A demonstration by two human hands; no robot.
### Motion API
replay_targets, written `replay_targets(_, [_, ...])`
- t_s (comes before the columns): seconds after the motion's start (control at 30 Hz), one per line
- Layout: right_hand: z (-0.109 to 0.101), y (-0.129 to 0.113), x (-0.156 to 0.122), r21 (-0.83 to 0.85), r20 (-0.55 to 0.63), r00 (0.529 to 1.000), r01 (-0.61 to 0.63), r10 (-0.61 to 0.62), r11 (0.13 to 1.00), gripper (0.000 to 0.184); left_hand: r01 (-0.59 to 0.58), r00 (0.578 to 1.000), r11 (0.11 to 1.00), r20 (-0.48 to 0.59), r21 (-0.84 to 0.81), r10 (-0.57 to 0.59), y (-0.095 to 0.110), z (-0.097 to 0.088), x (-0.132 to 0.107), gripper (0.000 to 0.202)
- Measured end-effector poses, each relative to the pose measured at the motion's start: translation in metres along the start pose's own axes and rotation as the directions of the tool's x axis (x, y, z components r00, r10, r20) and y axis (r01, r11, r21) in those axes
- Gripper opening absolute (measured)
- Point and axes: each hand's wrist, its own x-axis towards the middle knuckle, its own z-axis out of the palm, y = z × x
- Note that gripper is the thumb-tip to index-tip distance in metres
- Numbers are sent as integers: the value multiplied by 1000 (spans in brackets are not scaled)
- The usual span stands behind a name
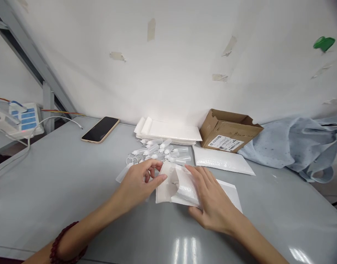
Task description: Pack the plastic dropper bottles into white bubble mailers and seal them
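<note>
My right hand (215, 200) grips a white bubble mailer (185, 185) from its right side, thumb below and fingers over the top. The mailer's mouth gapes toward the left, with its flap spread out; something small and whitish shows inside, too unclear to name. At the flap's left edge is my left hand (142, 179), its fingers curled, the thumb apart from them and nothing visible between. Just beyond lies a heap of small clear plastic bottles (152, 149) with white caps and loops. Part of another white mailer (231, 192) shows from under my right hand.
A stack of white mailers (174, 130) rests by the wall, with a single mailer (223, 160) in front of an open cardboard box (230, 132). Light blue cloth (289, 143) lies right. A phone (101, 130), white cable (28, 141) and power strip (28, 119) are left.
</note>
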Motion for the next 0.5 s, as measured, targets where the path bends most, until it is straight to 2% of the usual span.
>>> replay_targets(0.13, [1,-5,-1,-9,-8,1000,27,-27,1000,82,98,977,978,204,-186,-59,7,7,-3,24])
replay_targets(0.3, [4,-13,0,-52,-4,996,90,-90,995,82,263,914,947,364,-187,-182,10,8,-3,12])
replay_targets(0.4, [4,-15,0,-52,1,994,107,-107,993,83,333,871,899,458,-283,-178,7,5,-2,13])
replay_targets(0.5, [2,-15,-1,-49,-4,994,107,-107,993,83,349,849,874,509,-339,-142,4,2,-2,17])
